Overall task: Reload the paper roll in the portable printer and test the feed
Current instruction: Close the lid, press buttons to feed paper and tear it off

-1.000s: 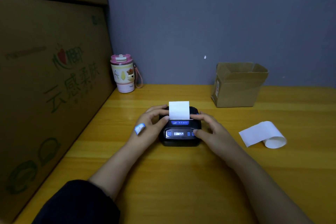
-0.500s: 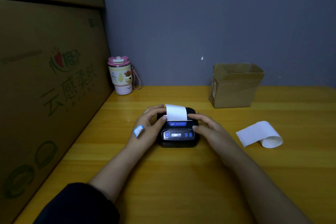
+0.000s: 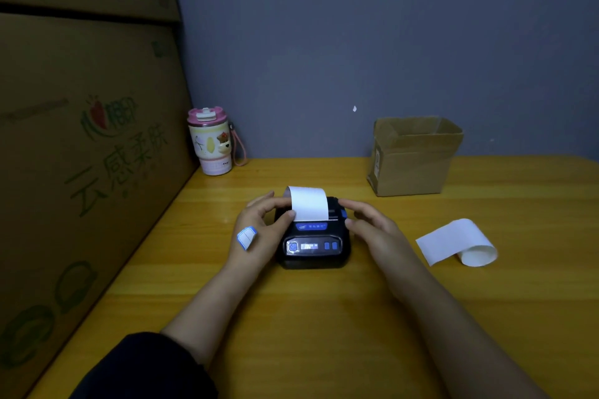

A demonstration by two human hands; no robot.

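The left hand [image 3: 259, 230] cupped the printer's [image 3: 312, 236] left side, thumb touching the paper strip [image 3: 308, 202], probably to steady the body during feeding. The black printer sat mid-desk [image 3: 291, 317], display lit, white strip curling backward from its slot. The right hand [image 3: 372, 230] hovered loosely open beside it, gripping nothing.

Left hand [image 3: 259, 230]: blue-edged white sticker [image 3: 246, 237] on its back; dark sleeve [image 3: 146, 369] at forearm. Right hand [image 3: 376, 233], forearm bare.
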